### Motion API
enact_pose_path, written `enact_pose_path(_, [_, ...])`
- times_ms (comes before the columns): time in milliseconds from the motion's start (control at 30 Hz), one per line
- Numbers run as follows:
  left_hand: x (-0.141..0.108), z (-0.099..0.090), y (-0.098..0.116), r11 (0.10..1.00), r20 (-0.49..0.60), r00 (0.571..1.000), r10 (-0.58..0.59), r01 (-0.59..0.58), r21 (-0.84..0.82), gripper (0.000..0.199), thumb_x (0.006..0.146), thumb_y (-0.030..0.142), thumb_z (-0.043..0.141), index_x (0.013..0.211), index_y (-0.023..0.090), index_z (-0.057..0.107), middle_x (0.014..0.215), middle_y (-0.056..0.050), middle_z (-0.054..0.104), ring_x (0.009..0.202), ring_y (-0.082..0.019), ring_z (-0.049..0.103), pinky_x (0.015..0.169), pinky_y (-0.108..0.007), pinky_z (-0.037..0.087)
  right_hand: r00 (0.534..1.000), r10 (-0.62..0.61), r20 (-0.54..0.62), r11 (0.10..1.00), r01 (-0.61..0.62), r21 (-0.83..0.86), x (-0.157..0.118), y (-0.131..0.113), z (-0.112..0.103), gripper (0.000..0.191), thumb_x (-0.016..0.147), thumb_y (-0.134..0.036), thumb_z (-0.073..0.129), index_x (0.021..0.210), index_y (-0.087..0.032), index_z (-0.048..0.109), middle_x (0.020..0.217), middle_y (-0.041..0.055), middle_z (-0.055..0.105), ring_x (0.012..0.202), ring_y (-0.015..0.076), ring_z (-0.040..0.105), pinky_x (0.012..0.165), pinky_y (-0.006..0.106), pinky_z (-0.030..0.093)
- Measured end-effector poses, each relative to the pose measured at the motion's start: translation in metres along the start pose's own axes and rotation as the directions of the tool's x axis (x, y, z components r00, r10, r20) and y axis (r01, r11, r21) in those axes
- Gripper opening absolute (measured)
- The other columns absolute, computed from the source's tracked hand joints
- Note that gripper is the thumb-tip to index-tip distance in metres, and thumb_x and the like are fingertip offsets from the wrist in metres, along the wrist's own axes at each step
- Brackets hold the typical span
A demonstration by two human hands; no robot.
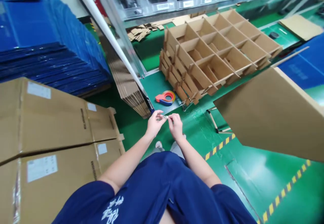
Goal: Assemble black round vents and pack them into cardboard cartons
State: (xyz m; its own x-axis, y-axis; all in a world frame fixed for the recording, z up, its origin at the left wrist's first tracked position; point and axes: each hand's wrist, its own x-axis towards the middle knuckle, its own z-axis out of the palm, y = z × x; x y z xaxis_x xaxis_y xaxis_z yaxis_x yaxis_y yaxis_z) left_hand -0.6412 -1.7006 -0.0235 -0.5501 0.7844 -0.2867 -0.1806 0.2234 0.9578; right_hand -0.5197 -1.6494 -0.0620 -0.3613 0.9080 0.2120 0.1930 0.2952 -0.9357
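Here are both hands, close together in front of the body, fingertips nearly meeting, and between them a small shiny piece (165, 116)! The left hand (154, 124) pinches it from one side, thumb and fingers curled in; the right hand (176, 125) has its fingertips on the other end. It's held up in the air, just off the near edge of the green table (151, 86), above the wearer's shoes (159, 144). What is it exactly? Too small and blurred to tell, but it catches the light.

How does it handle? My call: very light, next to no weight on the fingers, so control matters far more than strength. Stiff or soft, the view doesn't settle it; that gleam suggests a smooth surface, perhaps a slippery one. If it's thin, a hard squeeze could crease it. The place to hold is right at the two opposite ends, thumb against forefinger, light pressure, middle left free. Drop it and it lands on the floor (194, 126), small enough to lose. On the table nearby, untouched, lies the red and blue tape dispenser (165, 101).
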Motion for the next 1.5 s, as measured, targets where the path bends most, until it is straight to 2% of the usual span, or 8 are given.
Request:
enact_pose_path(200, [0.028,-0.028,-0.003,0.96,-0.113,0.981,-0.155,0.122,-0.252,0.028,0.055,0.018,0.081,0.082,0.015,0.074,0.082,-0.004,0.071,0.079,-0.015,0.064,0.079,-0.028,0.051,0.907,-0.296,0.299,0.945,0.324,-0.049,0.036,0.009,0.027,0.024,0.1,-0.027,0.048,0.098,-0.022,0.071,0.106,0.012,0.069,0.1,0.0229,0.064,0.094,0.039,0.054])
enact_pose_path(467, [0.045,-0.063,-0.006,0.92,-0.131,0.98,-0.148,0.087,-0.383,0.068,0.057,0.01,0.082,0.124,0.015,0.069,0.088,-0.002,0.072,0.083,-0.016,0.069,0.081,-0.03,0.054,0.782,0.018,0.623,0.929,-0.244,0.278,0.088,0.008,0.068,0.032,0.088,-0.052,0.071,0.101,-0.023,0.065,0.082,-0.0002,0.066,0.072,0.0151,0.062,0.068,0.029,0.054])
enact_pose_path(733, [0.07,-0.077,-0.018,0.744,-0.217,0.935,-0.28,0.068,-0.665,0.038,0.063,0.018,0.085,0.099,0.012,0.073,0.098,-0.009,0.076,0.093,-0.019,0.071,0.094,-0.036,0.056,0.748,-0.152,0.646,0.976,0.215,-0.019,0.119,0.003,0.112,0.011,0.091,-0.029,0.062,0.084,-0.022,0.067,0.088,0.006,0.066,0.086,0.0209,0.062,0.084,0.038,0.054])
enact_pose_path(967, [0.089,-0.088,-0.027,0.694,-0.219,0.937,-0.272,0.033,-0.719,0.042,0.062,0.02,0.09,0.101,0.01,0.077,0.093,-0.011,0.076,0.086,-0.022,0.072,0.096,-0.045,0.058,0.613,-0.04,0.789,0.999,0.008,0.045,0.149,0.009,0.123,0.021,0.089,-0.043,0.069,0.094,-0.023,0.064,0.088,0.0026,0.067,0.081,0.0181,0.064,0.075,0.031,0.054])
enact_pose_path(1133, [0.103,-0.112,-0.024,0.882,-0.308,0.951,-0.011,-0.136,-0.452,0.066,0.076,0.02,0.08,0.14,0.026,0.064,0.136,-0.012,0.066,0.118,-0.027,0.066,0.094,-0.041,0.06,0.824,0.003,0.566,0.931,0.205,-0.303,0.208,0.027,0.137,0.029,0.09,-0.049,0.065,0.093,-0.02,0.06,0.083,0.0025,0.068,0.077,0.0179,0.062,0.074,0.028,0.049])
enact_pose_path(1233, [0.123,-0.144,-0.025,0.955,-0.58,0.781,0.23,-0.296,-0.02,0.04,0.085,0.017,0.068,0.125,0.023,0.071,0.13,-0.011,0.067,0.119,-0.024,0.064,0.089,-0.034,0.06,0.925,0.107,0.364,0.678,0.2,-0.707,0.262,0.048,0.145,0.024,0.098,-0.036,0.051,0.1,-0.017,0.065,0.098,0.0089,0.071,0.092,0.0212,0.065,0.081,0.029,0.048])
enact_pose_path(1333, [0.156,-0.177,-0.024,0.933,-0.657,0.663,0.36,-0.253,0.256,0.027,0.089,0.011,0.059,0.111,0.02,0.072,0.111,-0.01,0.071,0.109,-0.023,0.065,0.095,-0.037,0.056,0.919,0.2,0.339,0.513,0.197,-0.835,0.294,0.07,0.148,0.025,0.092,-0.015,0.047,0.098,-0.016,0.071,0.111,0.0128,0.068,0.097,0.0225,0.067,0.082,0.03,0.047])
enact_pose_path(1500, [0.208,-0.202,-0.022,0.927,-0.611,0.727,0.313,-0.096,0.362,0.029,0.086,0.016,0.07,0.115,0.018,0.07,0.107,-0.011,0.07,0.107,-0.028,0.064,0.101,-0.044,0.049,0.89,0.306,0.337,0.403,0.199,-0.893,0.295,0.089,0.146,0.028,0.087,-0.007,0.049,0.101,-0.014,0.073,0.097,0.0131,0.068,0.088,0.0234,0.069,0.079,0.033,0.05])
